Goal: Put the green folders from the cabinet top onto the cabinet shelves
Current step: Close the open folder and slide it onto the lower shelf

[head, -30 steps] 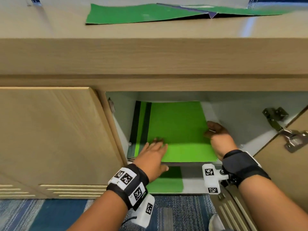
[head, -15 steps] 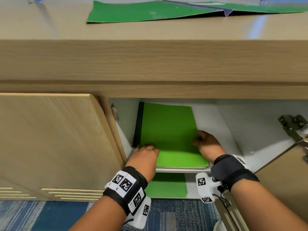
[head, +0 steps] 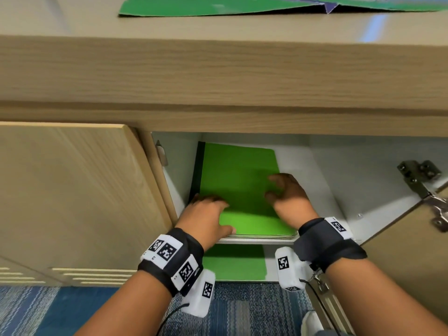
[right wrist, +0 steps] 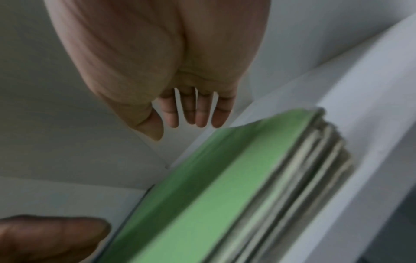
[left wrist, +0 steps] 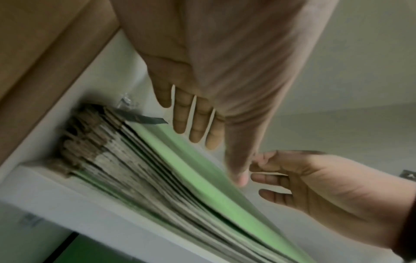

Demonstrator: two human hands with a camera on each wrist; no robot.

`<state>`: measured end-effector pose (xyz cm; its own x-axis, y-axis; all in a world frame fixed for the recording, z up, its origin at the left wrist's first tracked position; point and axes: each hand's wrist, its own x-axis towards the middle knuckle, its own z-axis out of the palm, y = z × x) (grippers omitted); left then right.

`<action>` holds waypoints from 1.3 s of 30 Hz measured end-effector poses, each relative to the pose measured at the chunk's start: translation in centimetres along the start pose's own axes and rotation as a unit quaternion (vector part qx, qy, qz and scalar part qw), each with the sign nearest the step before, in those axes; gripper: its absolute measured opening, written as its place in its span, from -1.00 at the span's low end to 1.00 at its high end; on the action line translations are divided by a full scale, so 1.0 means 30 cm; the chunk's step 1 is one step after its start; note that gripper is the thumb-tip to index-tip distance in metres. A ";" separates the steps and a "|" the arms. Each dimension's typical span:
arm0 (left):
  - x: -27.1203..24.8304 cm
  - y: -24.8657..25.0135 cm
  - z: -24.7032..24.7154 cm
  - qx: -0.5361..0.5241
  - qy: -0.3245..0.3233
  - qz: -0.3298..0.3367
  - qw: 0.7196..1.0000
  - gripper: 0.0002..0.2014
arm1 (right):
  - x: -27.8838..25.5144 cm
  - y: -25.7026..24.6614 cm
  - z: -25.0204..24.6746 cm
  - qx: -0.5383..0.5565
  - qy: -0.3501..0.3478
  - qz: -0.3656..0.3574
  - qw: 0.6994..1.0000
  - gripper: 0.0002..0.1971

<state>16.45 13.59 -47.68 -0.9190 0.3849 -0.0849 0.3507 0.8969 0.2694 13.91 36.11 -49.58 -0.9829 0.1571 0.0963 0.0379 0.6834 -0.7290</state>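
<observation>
The cabinet [head: 218, 76] is standing open, more green folders [head: 194, 7] lying on its top. A stack of folders [head: 242, 190] is resting on the upper shelf [head: 312, 170]. The left hand [head: 206, 214] and right hand [head: 289, 197], fingers loosely spread and gripping nothing, are hovering over it. Squaring the edges is best done by pressing flat from both sides.

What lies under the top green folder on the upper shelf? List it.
Under the top folder lies a stack of folders, showing only edges; their covers are hidden. The shelf carries them.
</observation>
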 end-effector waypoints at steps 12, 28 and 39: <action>-0.275 0.159 -0.390 -0.146 0.348 0.177 0.909 -0.77 | -0.305 -0.486 -0.289 0.134 0.051 -0.184 0.972 -0.83; -0.214 0.260 -0.968 0.115 0.156 -0.066 0.979 0.27 | -0.424 -0.768 -0.646 0.186 0.056 -0.198 0.961 -0.82; -0.455 0.251 -0.841 0.089 0.347 0.059 0.932 -0.78 | -0.349 -0.753 -0.810 -0.034 0.207 -0.188 0.960 -0.62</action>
<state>27.11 9.61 -20.27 -0.7447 0.3055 0.5933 0.4249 0.9026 0.0685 27.72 36.37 -17.66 -0.7745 0.1503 0.6144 -0.2802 0.7894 -0.5462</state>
